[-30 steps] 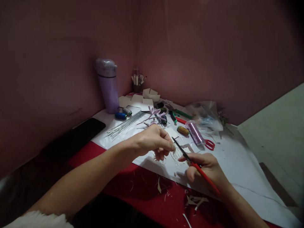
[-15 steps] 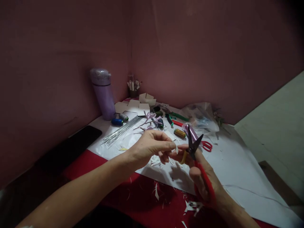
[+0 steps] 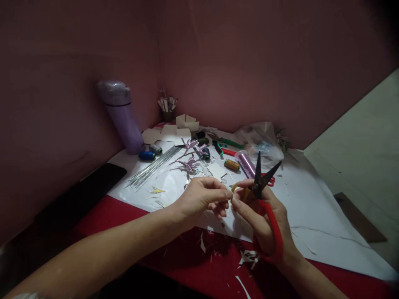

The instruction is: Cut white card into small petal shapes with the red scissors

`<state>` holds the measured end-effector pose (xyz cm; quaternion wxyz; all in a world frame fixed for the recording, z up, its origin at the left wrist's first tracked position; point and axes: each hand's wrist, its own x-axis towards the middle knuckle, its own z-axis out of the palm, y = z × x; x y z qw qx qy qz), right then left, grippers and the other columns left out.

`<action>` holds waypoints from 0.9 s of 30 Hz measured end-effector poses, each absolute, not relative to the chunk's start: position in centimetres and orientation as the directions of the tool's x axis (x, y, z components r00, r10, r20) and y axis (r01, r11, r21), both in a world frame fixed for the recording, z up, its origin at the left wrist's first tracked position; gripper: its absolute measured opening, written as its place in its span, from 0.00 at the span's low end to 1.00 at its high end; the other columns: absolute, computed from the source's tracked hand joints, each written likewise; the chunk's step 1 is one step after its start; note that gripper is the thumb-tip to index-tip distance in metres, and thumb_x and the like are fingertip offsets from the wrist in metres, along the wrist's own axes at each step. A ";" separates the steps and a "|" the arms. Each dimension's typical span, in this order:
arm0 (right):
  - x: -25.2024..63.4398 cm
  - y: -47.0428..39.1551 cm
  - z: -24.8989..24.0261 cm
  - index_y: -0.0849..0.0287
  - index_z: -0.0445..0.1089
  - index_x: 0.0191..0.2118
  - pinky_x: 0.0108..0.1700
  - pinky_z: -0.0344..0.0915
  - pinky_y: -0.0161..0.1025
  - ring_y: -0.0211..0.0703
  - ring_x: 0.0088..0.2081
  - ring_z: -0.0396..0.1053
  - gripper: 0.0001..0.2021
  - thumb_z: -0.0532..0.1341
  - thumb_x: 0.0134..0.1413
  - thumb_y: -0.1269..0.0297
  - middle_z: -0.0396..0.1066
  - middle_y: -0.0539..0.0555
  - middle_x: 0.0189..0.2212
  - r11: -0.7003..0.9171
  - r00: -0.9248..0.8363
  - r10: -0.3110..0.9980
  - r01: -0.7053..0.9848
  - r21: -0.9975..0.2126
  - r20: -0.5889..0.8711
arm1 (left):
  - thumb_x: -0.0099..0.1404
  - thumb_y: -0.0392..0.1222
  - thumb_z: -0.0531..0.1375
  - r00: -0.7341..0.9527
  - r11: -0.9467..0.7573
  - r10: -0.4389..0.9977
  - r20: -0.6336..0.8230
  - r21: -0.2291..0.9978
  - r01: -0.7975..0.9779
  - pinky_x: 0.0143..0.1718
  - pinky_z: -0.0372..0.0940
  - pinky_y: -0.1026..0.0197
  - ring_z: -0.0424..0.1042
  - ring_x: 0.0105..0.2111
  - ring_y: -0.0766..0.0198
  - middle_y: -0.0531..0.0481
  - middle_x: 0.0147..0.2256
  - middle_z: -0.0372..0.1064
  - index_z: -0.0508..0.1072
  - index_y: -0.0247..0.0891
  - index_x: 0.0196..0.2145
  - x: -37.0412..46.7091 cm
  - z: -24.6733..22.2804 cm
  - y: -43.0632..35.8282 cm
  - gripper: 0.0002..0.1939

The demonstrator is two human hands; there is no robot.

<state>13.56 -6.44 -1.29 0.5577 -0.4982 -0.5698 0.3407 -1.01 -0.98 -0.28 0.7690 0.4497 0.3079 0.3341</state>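
Observation:
My left hand (image 3: 202, 199) pinches a tiny white paper piece, mostly hidden now between thumb and index finger. Right at those fingertips, the thumb and index finger of my right hand (image 3: 264, 216) meet it. My right hand also keeps a pair of scissors (image 3: 274, 232) with red handles, its dark blades spread and pointing up and away. A curved yellow strip (image 3: 235, 187) shows at the right fingers; whether it is held or worn I cannot tell. White paper offcuts (image 3: 248, 257) lie below on the red cloth (image 3: 187, 263).
Lilac flower stems (image 3: 190, 164), a bundle of silvery wires (image 3: 152, 168), a blue thread spool (image 3: 146, 155) and a gold thread spool (image 3: 232, 165) lie on the white sheet (image 3: 314, 216). Behind are a purple bottle (image 3: 123, 120), green-handled pliers (image 3: 230, 142) and a plastic bag (image 3: 262, 139).
My right thumb has come up to the left fingertips, covering the white piece that showed there. The scissors have shifted slightly right and up. The view has moved a little.

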 end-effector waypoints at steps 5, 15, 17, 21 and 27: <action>13.5 -6.4 -0.9 0.55 0.63 0.39 0.27 0.63 0.33 0.36 0.25 0.65 0.10 0.62 0.50 0.66 0.66 0.47 0.25 0.259 0.150 0.943 0.226 -0.939 0.296 | 0.51 0.39 0.65 0.610 0.410 0.772 -0.180 0.874 -0.260 0.20 0.62 0.67 0.67 0.17 0.70 0.52 0.20 0.67 0.69 0.32 0.24 -1.0 -0.5 -0.9 0.10; 13.6 -6.4 -0.6 0.55 0.64 0.38 0.25 0.63 0.32 0.36 0.23 0.64 0.11 0.63 0.47 0.65 0.65 0.46 0.23 0.259 0.171 0.940 0.208 -0.943 0.295 | 0.49 0.41 0.67 0.623 0.344 0.768 -0.148 0.916 -0.207 0.23 0.65 0.64 0.68 0.19 0.69 0.51 0.21 0.69 0.71 0.31 0.26 -1.2 -0.3 -1.0 0.11; 13.6 -6.6 -0.6 0.55 0.64 0.38 0.25 0.63 0.32 0.36 0.23 0.64 0.11 0.63 0.47 0.66 0.66 0.46 0.23 0.258 0.168 0.941 0.206 -0.944 0.294 | 0.49 0.41 0.67 0.619 0.343 0.771 -0.150 0.916 -0.206 0.23 0.65 0.64 0.68 0.19 0.69 0.51 0.21 0.69 0.72 0.31 0.26 -1.2 -0.2 -0.9 0.11; 13.7 -6.7 -0.5 0.55 0.64 0.38 0.24 0.64 0.31 0.35 0.23 0.65 0.11 0.63 0.46 0.68 0.66 0.46 0.22 0.250 0.159 0.946 0.189 -0.950 0.281 | 0.51 0.40 0.65 0.611 0.345 0.777 -0.150 0.914 -0.215 0.23 0.64 0.64 0.68 0.19 0.69 0.50 0.21 0.69 0.71 0.31 0.27 -1.2 -0.1 -0.9 0.09; 13.7 -6.5 -0.6 0.55 0.64 0.38 0.24 0.63 0.31 0.35 0.23 0.65 0.12 0.64 0.46 0.67 0.66 0.46 0.23 0.231 0.161 0.952 0.184 -0.955 0.262 | 0.56 0.38 0.61 0.632 0.329 0.766 -0.117 0.916 -0.229 0.24 0.64 0.65 0.68 0.19 0.69 0.50 0.23 0.69 0.70 0.31 0.27 -1.2 -0.2 -1.0 0.06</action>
